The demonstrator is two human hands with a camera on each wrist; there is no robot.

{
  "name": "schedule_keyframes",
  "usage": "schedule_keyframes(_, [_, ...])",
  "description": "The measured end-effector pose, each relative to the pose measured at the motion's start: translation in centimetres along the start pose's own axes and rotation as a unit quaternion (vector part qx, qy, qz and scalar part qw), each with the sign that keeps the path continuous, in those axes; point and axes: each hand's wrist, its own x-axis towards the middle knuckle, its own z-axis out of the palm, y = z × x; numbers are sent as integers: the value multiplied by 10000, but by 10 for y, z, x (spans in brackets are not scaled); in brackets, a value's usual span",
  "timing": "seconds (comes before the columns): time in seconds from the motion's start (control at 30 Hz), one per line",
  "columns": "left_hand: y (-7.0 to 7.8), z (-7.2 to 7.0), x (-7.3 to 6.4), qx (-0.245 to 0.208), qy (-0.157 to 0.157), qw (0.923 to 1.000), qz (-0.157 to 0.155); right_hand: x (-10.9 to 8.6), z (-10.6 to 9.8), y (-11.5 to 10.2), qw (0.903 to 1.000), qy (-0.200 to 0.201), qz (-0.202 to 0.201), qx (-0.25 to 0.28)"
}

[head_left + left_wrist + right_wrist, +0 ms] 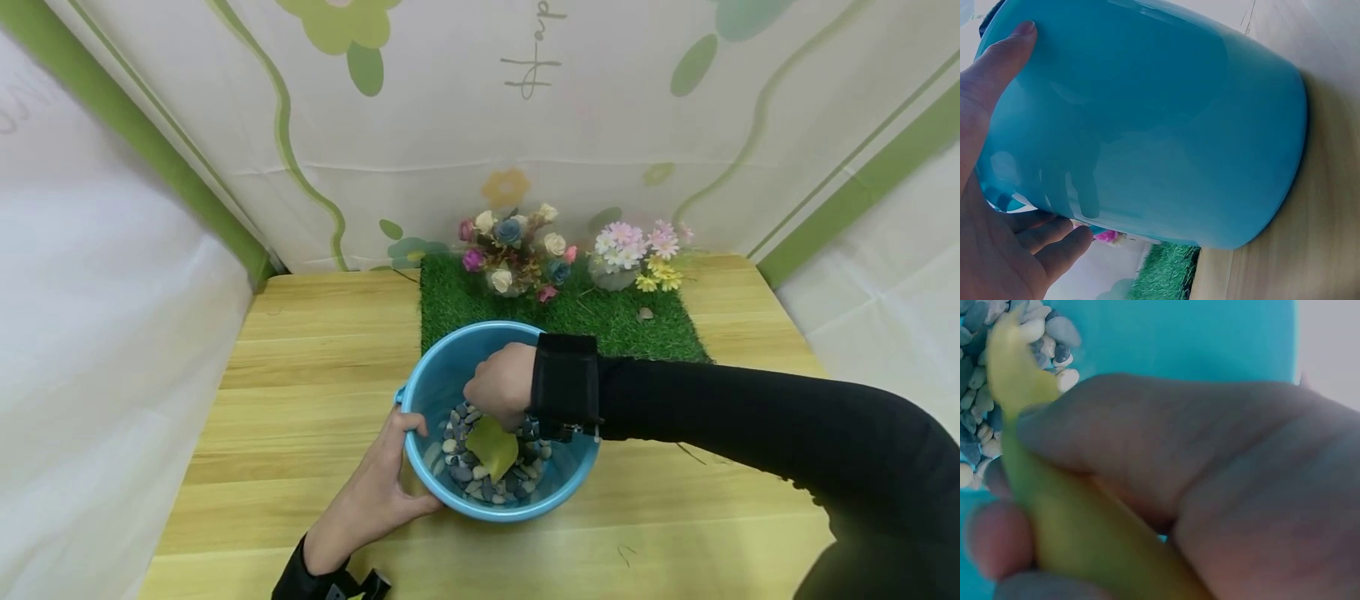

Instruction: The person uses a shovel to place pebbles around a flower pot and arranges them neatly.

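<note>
A light blue bucket (577, 483) stands on the wooden table, with grey and white pebbles (480, 472) over its bottom. My left hand (386, 471) grips the bucket at its near left side, a fingertip over the rim and the thumb spread along the outer wall, as the left wrist view also shows. Inside the bucket, my right hand (502, 383) holds a yellow shovel (492, 447). Its blade lies low over the pebbles. In the right wrist view, thumb and fingers wrap round the shovel's handle (1079, 519), and the blade end points toward the pebbles.
Behind the bucket lies a green artificial grass mat (600, 321). On it stand a bunch of mixed roses (510, 246) and a smaller pot of pink and yellow flowers (630, 254), with a small stone (645, 314) in front. A patterned curtain (450, 125) hangs behind the table.
</note>
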Motion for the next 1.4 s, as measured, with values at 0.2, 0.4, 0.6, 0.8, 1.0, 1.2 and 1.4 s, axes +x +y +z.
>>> schedule_keyframes(0.2, [0, 0, 0, 5, -1, 10000, -10, 1, 3, 1, 9999, 55, -15, 83])
schedule_keyframes(0.4, [0, 0, 1, -32, 10, 10000, 5, 5, 7, 10, 9983, -145, -167, 541])
schedule_keyframes(0.6, [0, 0, 1, -57, -26, 10000, -40, 8, 7, 12, 9969, -435, -145, 643])
schedule_keyframes(0.8, [0, 1, 1, -70, -23, 10000, 28, 12, 7, 1, 9967, -737, 87, 324])
schedule_keyframes(1.0, [0, 1, 1, -63, -42, 10000, 0, 16, 7, 3, 9955, -895, 23, 315])
schedule_keyframes(1.2, [0, 0, 2, -36, -2, 10000, 30, 14, 13, 14, 9916, -891, -275, 899])
schedule_keyframes(1.4, [0, 0, 0, -6, 23, 10000, 15, 11, 16, 14, 9903, -807, -347, 1080])
